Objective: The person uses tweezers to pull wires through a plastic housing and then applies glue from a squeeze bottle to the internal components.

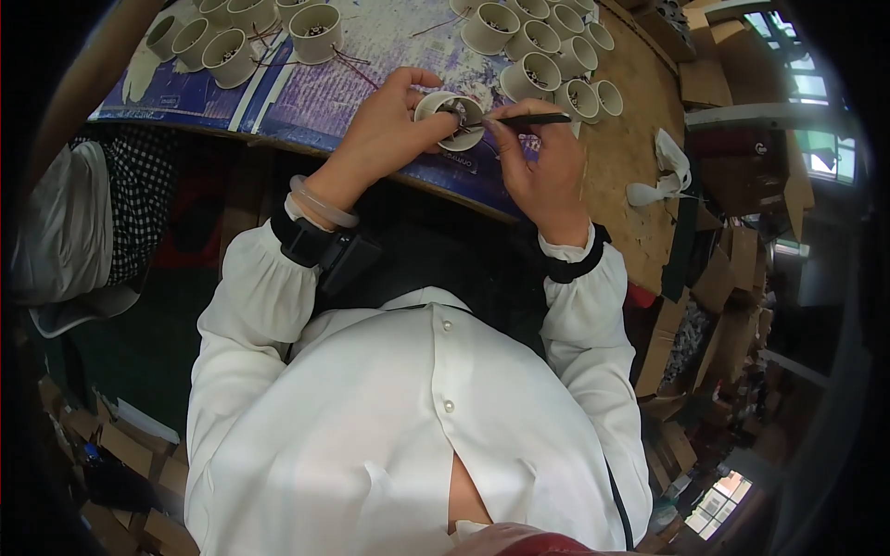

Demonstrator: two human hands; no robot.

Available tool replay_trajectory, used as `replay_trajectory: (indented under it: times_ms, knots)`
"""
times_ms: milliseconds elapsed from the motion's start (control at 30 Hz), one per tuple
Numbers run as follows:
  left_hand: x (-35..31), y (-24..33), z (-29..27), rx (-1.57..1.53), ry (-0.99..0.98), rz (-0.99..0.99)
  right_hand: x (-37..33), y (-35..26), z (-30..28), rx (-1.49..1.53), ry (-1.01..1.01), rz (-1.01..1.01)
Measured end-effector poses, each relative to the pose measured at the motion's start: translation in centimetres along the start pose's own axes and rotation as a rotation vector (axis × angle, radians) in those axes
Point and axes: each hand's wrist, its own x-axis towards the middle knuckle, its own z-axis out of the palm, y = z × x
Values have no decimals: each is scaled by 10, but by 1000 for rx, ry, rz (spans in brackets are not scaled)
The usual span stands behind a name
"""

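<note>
Step in hand looks like fine work inside the cup [461, 143]: left hand [385, 132] steadies it, right hand [549, 167] works a tool [536, 120] at the opening. Left fingers are curled round the cup, thumb at its near rim; right fingers are pinched narrow on the tool, its tip end pointing left into the cup. Exact contact of the tip is too small to tell. Next move, as judged, calls for a firm left hold, cup kept tilted toward the person, and small, controlled tip movements so the contents don't snag or spill. The cup is over the front part of the desk [635, 176], between the two hands. It is off-white, smooth, short and round, thick-rimmed, likely plastic; dark, thin bits inside, kind unclear. The tool is slim, straight, dark, probably rigid. Beyond the cup, to left and right, stand other cups [533, 76], same squat shape, many holding small dark bits. Thin reddish-brown wires [357, 69], flexible by their bends, lie beyond and left of the cup. Beneath it is a blue-purple sheet [311, 107], scuffed and whitened; right of it, bare brown desk with a worn edge and a crumpled, soft-looking white wrap [669, 167].
</note>
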Motion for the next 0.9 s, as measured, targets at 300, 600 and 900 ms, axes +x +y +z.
replay_trajectory:
  times_ms: [300, 600, 900]
  knots:
    - [2, 2, -2, -98, -16, -21, -1, -6, -32, 299, 357, 85]
    - [0, 9, -10, -255, -47, -88, -44, 16, -75, -721, -225, 348]
    - [-8, 12, -2, -393, -68, -134, -28, -29, -15, 127, -82, 400]
